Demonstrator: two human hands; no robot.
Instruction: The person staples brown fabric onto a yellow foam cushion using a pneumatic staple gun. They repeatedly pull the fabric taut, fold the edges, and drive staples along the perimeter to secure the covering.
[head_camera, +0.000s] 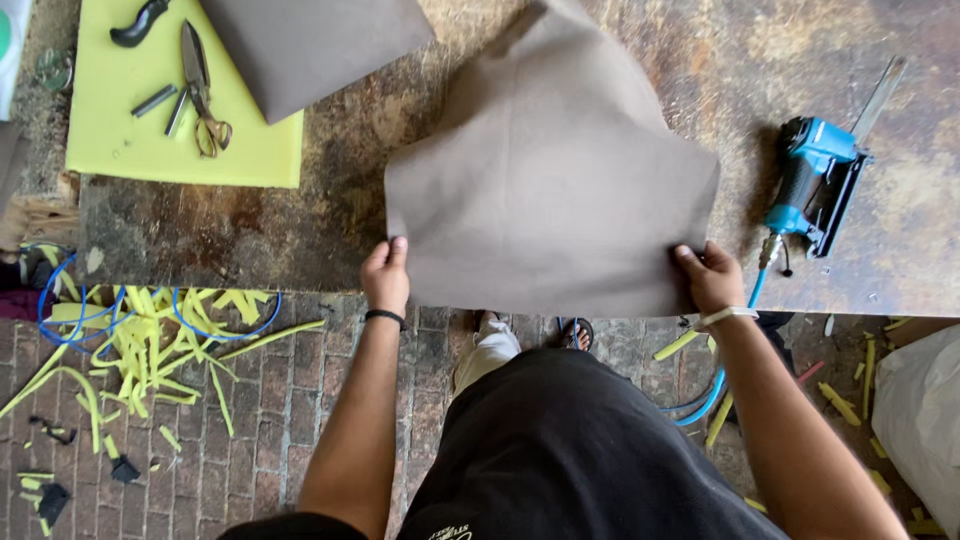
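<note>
On the worn brown table (300, 240), near its front edge, the left hand (386, 278) and right hand (711, 280) each pinch a lower corner of the limp, light-looking grey-brown fabric sheet (550, 190), best gripped at its edges.

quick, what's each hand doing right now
Left hand: closed on the near left edge of the brown fabric sheet.
Right hand: closed on the sheet's near right corner.
</note>
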